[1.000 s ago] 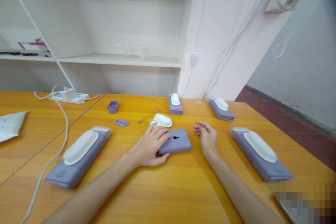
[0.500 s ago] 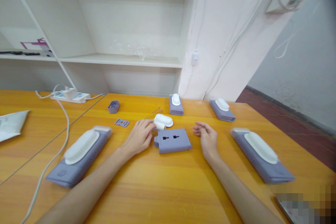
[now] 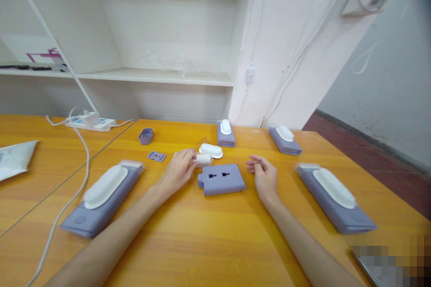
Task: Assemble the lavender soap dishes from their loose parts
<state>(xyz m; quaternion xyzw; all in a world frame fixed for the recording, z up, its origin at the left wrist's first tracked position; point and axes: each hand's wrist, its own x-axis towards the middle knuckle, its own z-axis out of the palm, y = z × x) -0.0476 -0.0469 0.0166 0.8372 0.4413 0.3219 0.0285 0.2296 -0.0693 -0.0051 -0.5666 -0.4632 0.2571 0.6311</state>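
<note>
A flat purple housing (image 3: 221,179) with two dark slots lies on the orange table (image 3: 208,242) between my hands. My left hand (image 3: 177,170) is closed in a pinch on a small white cylinder (image 3: 204,159) just behind the housing's left end. Behind that lies a white oval brush head (image 3: 211,150) and a thin metal spring (image 3: 200,143). My right hand (image 3: 264,177) rests on the table to the right of the housing, fingers loosely curled and apart, holding nothing.
Two large purple brushes lie at the left (image 3: 101,199) and right (image 3: 335,197); two smaller ones stand at the back (image 3: 225,133) (image 3: 284,139). A purple cap (image 3: 146,136), a flat purple plate (image 3: 156,156), a power strip (image 3: 90,122) with cable (image 3: 67,202), and a paper (image 3: 13,158) are at the left.
My left hand left the purple housing, moved back and left to the white parts, and picked up the small white cylinder. The brush head shifted slightly. My right hand stayed put.
</note>
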